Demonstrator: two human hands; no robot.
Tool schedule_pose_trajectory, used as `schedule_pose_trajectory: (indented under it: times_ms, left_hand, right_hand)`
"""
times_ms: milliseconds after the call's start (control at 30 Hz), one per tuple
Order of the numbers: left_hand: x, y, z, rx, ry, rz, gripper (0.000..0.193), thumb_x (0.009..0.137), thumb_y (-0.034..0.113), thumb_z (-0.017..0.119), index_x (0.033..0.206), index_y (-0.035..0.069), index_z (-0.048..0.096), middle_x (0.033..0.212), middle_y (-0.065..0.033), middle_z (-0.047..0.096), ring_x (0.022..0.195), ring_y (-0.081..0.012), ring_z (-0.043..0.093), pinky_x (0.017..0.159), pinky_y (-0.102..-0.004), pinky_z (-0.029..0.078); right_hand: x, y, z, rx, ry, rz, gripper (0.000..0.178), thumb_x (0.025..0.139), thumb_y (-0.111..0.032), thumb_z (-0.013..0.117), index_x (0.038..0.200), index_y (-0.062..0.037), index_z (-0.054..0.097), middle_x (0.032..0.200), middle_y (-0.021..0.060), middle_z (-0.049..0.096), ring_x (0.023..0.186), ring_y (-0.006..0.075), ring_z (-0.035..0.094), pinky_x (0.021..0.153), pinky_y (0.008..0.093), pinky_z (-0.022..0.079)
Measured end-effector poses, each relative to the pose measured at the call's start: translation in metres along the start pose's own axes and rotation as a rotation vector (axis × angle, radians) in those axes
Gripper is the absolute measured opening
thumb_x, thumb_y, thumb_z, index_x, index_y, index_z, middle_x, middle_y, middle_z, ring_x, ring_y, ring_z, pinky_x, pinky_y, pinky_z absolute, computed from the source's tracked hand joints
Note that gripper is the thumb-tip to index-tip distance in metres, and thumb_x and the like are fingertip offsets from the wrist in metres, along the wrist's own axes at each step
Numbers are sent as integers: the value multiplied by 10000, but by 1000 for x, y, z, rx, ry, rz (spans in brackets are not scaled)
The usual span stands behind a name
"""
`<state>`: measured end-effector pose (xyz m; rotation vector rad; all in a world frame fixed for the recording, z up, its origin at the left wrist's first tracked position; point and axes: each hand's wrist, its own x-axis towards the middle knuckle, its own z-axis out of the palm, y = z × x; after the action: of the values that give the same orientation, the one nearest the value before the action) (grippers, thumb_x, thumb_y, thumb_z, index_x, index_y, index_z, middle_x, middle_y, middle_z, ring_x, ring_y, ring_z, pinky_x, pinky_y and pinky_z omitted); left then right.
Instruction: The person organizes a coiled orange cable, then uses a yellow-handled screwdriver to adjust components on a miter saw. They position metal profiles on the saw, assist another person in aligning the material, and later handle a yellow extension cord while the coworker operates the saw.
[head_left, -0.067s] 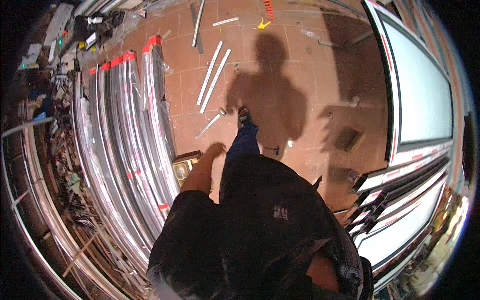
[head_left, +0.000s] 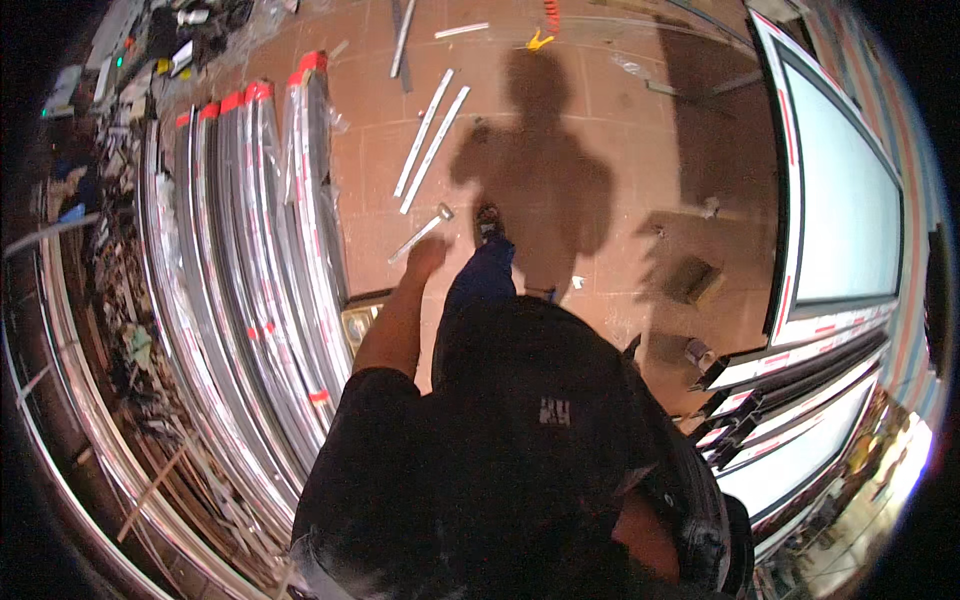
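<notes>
My left hand (head_left: 428, 257) hangs low over the brown tiled floor, its back turned up and its fingers curled out of sight. A hammer (head_left: 420, 234) with a pale handle lies just beyond it on the tiles; whether the two touch does not show. Farther ahead, two thin white strips (head_left: 433, 145) lie side by side. Of my right arm only a patch of skin (head_left: 645, 535) shows beside my dark shirt; the hand is hidden.
Bundles of plastic-wrapped metal profiles (head_left: 255, 250) with red ends run along the left. At right stand a framed pane (head_left: 845, 190) and several stacked frames (head_left: 790, 400). A yellow tool (head_left: 540, 41) on a red coiled hose lies at the far side. An open box (head_left: 360, 322) sits near my left forearm.
My left hand has swung forward and slightly left, closer to the hammer. The whole view has shifted a little; the strips and hammer remain on the floor.
</notes>
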<state>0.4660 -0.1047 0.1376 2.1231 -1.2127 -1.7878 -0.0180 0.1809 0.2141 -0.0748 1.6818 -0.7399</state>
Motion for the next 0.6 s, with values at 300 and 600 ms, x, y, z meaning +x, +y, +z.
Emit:
schedule_pose_trajectory:
  times_ms: [300, 600]
  left_hand:
    - [12, 139, -88, -234, 211, 390, 503, 980, 437, 613, 1204, -10, 670, 966, -143, 730, 808, -212, 717, 748, -356, 559]
    - [-55, -104, -86, -761, 332, -485, 275, 892, 389, 715, 932, 117, 705, 713, -45, 640, 647, -178, 621, 533, -382, 490]
  right_hand:
    - [128, -268, 123, -24, -57, -203, 213, 1000, -309, 603, 1051, -107, 648, 895, 57, 701, 731, 147, 659, 533, 229, 448]
    - [197, -347, 202, -374, -199, -76, 296, 969, -268, 665, 1162, -43, 655, 971, 127, 712, 837, 220, 686, 810, 382, 544]
